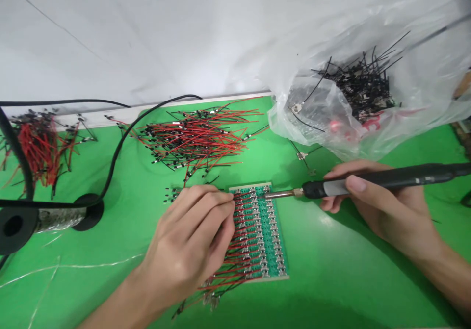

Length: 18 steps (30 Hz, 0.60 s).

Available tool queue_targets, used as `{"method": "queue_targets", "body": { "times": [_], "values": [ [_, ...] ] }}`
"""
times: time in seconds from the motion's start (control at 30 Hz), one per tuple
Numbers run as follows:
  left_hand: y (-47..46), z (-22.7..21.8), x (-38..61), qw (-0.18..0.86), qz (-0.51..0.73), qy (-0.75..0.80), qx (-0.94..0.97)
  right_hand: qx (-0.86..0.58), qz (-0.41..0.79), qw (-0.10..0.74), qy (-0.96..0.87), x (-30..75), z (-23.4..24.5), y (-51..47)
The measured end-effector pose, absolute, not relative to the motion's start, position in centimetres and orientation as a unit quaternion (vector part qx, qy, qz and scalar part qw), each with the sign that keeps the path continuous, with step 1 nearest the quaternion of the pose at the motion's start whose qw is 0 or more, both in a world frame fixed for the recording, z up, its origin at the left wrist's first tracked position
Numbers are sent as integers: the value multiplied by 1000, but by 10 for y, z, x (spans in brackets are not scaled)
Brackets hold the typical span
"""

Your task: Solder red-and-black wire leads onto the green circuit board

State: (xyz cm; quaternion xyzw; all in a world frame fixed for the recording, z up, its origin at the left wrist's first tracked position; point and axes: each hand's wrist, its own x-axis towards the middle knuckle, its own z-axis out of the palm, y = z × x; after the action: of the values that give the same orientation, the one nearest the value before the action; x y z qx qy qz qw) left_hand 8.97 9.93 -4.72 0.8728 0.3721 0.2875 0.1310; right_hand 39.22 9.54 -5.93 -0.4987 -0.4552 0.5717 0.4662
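Green mat (324, 290) with circuit board (268, 231) on it, left hand (191, 236) at the board's left edge, fingertips (228, 198) pinched on a red wire (243, 195), right hand (390, 211) to its right, wrapped round a soldering iron (405, 176), wire pile (195, 138) beyond the board, plastic bag (287, 118) beyond-right.

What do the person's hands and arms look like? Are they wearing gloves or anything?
No gloves! The left hand and right hand are both bare, with ordinary human fingers. The right thumb's nail shows. No sleeves cover the parts of the forearms we can see, and I can't spot a watch or bracelet. Some fingers are hidden, so I can't check them all for rings.
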Motion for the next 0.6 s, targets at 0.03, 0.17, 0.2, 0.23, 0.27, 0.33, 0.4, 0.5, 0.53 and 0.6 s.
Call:
{"method": "queue_targets", "body": {
  "times": [0.03,0.17,0.2,0.23,0.27,0.33,0.4,0.5,0.53,0.6],
  "values": [
    [99,-47,90,128,286,373,873,-500,571,467,-455,392,-59,95],
    [99,-46,90,120,278,371,878,-507,566,467,-452,391,-58,96],
    [99,-45,89,119,278,370,879,-509,566,466,-452,391,-58,96],
    [99,-45,89,120,276,368,880,-509,565,466,-452,391,-58,96],
    [99,-45,89,121,275,367,880,-509,565,466,-453,391,-58,96],
    [99,-45,88,124,275,367,880,-505,565,466,-456,391,-58,97],
    [99,-45,88,126,272,370,879,-499,568,467,-459,391,-58,97],
    [99,-45,88,127,269,370,880,-498,572,467,-456,391,-57,98],
    [99,-45,87,127,269,369,880,-500,571,466,-455,390,-57,97],
    [100,-45,87,129,270,367,881,-505,570,464,-453,390,-56,97]
  ]
}}
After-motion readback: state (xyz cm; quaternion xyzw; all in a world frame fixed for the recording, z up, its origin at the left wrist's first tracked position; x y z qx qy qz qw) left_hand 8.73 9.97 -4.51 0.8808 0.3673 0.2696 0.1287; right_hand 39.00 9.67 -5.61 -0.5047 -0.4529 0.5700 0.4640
